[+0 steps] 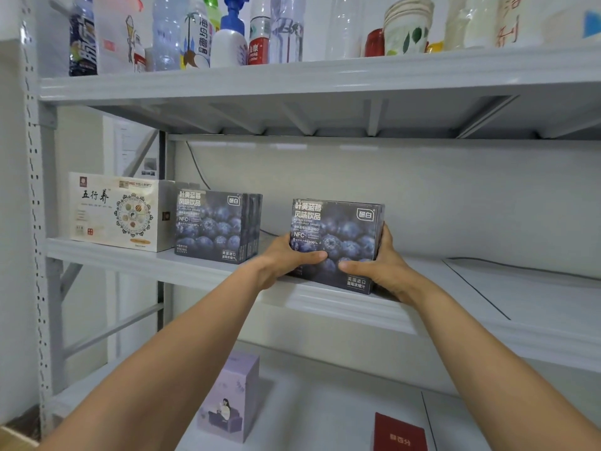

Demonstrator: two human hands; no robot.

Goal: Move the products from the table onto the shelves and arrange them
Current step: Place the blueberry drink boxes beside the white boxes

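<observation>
Here both hands grip one blueberry drink box (pixel 336 242) at the near edge of the middle shelf (pixel 325 301): the left hand (pixel 286 258) curls round its left side, the right hand (pixel 379 265) round its right, thumbs on the front. A matching box (pixel 216 224) stands left of it, then a white box (pixel 117 211). Bottles (pixel 201 34) crowd the top shelf; a lilac carton (pixel 232 398) stands below.

Stockroom: metal shelving (pixel 292 79), boxed goods (pixel 218 226), bottles (pixel 227 37).
</observation>
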